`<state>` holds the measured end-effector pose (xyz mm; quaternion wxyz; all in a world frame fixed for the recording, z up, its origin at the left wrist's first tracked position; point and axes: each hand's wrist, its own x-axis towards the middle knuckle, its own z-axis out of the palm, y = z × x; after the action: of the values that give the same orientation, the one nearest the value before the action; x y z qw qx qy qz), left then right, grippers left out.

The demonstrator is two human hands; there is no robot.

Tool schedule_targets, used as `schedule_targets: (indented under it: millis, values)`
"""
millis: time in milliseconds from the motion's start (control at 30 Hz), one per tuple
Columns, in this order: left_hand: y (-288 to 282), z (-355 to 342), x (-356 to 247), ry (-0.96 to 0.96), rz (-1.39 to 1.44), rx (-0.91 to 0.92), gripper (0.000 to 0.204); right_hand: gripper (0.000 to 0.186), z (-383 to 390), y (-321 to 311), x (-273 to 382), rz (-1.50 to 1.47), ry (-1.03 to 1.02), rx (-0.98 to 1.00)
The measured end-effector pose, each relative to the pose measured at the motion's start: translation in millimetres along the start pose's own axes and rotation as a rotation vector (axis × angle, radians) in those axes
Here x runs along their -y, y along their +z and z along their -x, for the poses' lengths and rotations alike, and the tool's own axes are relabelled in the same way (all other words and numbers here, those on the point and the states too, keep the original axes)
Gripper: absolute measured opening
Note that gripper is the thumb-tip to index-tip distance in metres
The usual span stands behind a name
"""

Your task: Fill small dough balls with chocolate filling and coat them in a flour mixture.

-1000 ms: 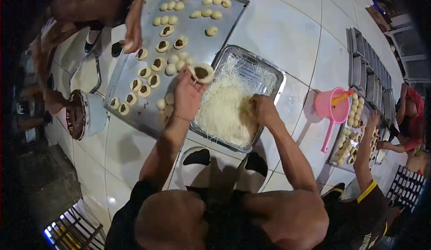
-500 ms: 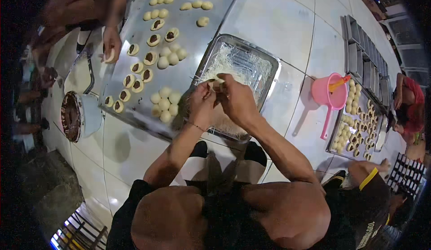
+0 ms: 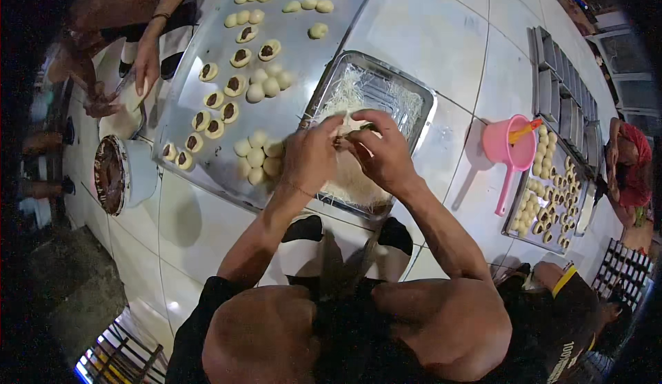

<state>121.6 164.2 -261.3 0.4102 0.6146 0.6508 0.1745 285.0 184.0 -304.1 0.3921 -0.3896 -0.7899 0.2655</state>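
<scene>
My left hand [image 3: 310, 155] and my right hand [image 3: 386, 153] meet over a rectangular metal tray [image 3: 417, 94] heaped with white shredded cheese [image 3: 348, 177]. Between the fingertips of both hands sits a small piece of pale dough [image 3: 350, 134], pinched from either side. To the left lies a large metal sheet [image 3: 303, 39] carrying plain dough balls [image 3: 265, 84] and dough cups with dark filling [image 3: 207, 118].
Another person's hand [image 3: 146, 67] rests at the sheet's left edge. A round tub of dark filling [image 3: 110, 174] stands on the white tiled floor at left. At right are a pink dipper [image 3: 514, 146], a tray of dough pieces [image 3: 545, 191], stacked metal moulds [image 3: 562, 94] and a seated person [image 3: 631, 163].
My left hand came off the sheet with a dough cup and my right hand rose from the cheese; both now join over the cheese tray. The other person's hand slid along the sheet's left edge.
</scene>
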Motion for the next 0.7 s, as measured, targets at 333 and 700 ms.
schedule_targets:
  millis: [333,700]
  values:
    - [4,5,29,0.082,0.850,-0.216,0.059,0.013,-13,-23,32,-0.256,0.250,0.080]
    - [-4,14,17,0.263,1.138,-0.070,0.051,0.012,-30,-34,63,-0.411,0.375,0.024]
